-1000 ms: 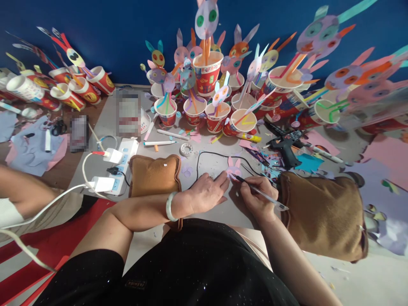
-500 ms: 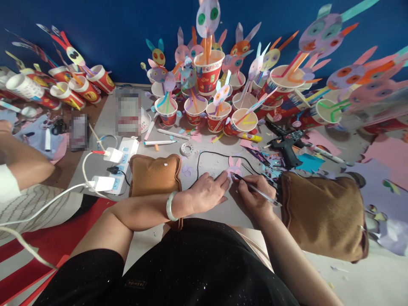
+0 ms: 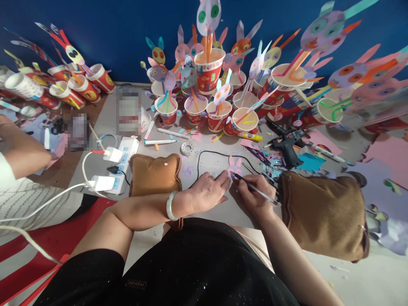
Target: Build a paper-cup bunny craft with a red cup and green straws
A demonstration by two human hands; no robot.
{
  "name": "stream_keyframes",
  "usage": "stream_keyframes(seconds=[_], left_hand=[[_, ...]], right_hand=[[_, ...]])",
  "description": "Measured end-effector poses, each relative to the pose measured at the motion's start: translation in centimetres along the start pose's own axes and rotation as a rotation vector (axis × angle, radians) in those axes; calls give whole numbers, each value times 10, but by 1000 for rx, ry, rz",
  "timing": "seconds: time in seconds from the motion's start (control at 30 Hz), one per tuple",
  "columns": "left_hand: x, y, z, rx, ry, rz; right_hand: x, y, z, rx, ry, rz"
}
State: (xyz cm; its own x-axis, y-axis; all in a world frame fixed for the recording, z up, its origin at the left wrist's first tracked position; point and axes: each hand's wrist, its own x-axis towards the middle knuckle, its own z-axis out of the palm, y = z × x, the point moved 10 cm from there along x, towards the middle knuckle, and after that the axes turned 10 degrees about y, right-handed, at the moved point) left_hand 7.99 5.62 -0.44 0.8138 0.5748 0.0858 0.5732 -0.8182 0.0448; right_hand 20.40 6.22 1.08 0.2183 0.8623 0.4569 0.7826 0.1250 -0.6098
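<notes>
A small paper rabbit face [image 3: 235, 167], lilac with pink ears, lies on the grey table between my hands. My left hand [image 3: 208, 192] rests flat with fingers stretched out, its fingertips at the left edge of the rabbit. In my right hand [image 3: 257, 194] is a clear-barrelled pen [image 3: 262, 194], gripped near its dark tip, which points at the rabbit face. Part of the rabbit's lower side is hidden by my fingers. A thin black cord [image 3: 216, 153] curves around behind it.
Paper cups [image 3: 245, 122] with paper animal heads stand along the blue wall. A glue gun [image 3: 288, 146] lies at right among scraps. Cushions [image 3: 323, 214] [image 3: 155, 174] flank my arms. A power strip [image 3: 123, 170] is at left, near another person's arm [image 3: 24, 146]. A tape roll [image 3: 187, 148] lies ahead.
My hands, the pen and the paper rabbit look almost unchanged. At far left, the other person's arm has shifted slightly to the left.
</notes>
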Motion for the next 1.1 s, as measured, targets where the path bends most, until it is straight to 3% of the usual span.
stream_keyframes(seconds=[1.1], left_hand=[[0, 1, -1, -3, 6, 9]], right_hand=[[-1, 4, 1, 3, 2, 17]])
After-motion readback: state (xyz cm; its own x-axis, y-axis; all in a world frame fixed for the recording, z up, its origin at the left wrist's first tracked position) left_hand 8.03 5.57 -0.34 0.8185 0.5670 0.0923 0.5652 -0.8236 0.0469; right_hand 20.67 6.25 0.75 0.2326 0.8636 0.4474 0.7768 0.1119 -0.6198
